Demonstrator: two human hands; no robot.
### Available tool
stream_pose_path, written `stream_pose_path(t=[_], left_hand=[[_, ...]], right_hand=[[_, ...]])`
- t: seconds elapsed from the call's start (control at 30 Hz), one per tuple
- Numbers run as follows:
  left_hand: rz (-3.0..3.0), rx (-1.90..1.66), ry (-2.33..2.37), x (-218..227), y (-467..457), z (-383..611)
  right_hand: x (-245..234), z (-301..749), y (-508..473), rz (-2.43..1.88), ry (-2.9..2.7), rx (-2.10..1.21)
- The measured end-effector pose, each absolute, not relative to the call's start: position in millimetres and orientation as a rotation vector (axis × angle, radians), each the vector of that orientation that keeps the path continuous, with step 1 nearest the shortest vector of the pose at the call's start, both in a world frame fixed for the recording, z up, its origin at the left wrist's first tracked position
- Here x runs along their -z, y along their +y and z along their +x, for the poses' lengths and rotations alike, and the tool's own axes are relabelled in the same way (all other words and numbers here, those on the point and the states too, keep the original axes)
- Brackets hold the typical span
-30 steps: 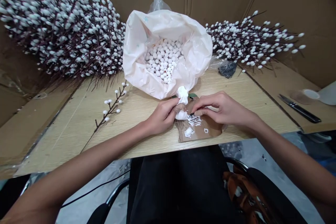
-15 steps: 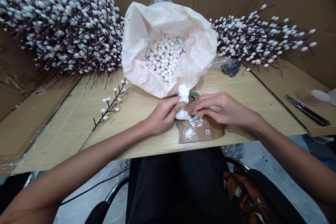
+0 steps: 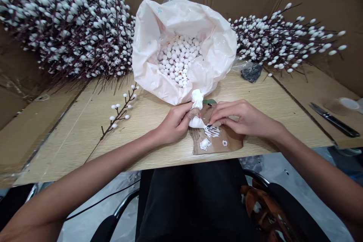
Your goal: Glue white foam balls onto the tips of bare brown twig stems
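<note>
My left hand (image 3: 178, 121) is closed round a small white pouch (image 3: 197, 122), its bunched top sticking up above my fingers. The pouch narrows to a tip that points down at a piece of brown cardboard (image 3: 218, 147). White paste strokes (image 3: 212, 131) and a thicker white blob (image 3: 205, 143) lie on that cardboard. My right hand (image 3: 238, 117) pinches at the pouch's tip, where a small dark bit shows between the fingertips; I cannot make out exactly what it is. Left of my hands, a brown twig (image 3: 121, 112) with white berries lies on the table.
A large white plastic bag (image 3: 144, 56) stands open behind my hands, with many white balls (image 3: 180, 58) inside. Bundles of white-berried branches lie at the left (image 3: 82, 26) and right (image 3: 283, 41). A dark-handled knife (image 3: 336, 120) and a tape roll (image 3: 347, 103) are at the far right.
Both hands keep nearly the same hold and place. The view has shifted very slightly, and the pouch's tip and right fingertips have barely moved over the cardboard.
</note>
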State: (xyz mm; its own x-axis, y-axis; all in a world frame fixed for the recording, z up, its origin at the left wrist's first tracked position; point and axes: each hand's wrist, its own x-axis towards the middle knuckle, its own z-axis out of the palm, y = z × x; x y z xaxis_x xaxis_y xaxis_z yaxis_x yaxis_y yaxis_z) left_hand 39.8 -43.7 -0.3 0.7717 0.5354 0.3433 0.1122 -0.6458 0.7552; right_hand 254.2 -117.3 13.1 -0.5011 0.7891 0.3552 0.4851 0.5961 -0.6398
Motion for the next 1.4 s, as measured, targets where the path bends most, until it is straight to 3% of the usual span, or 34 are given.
stream_pose_path(t=[0.67,1.4], left_hand=[[2.164,-0.867,0.521,1,-38,31],[2.138,-0.813,0.486,4,-42,34]], right_hand=[[-10,255,-116,-0.966,-2.204,-0.584],[-23,254,-122,-1.08,-1.929,-0.81]])
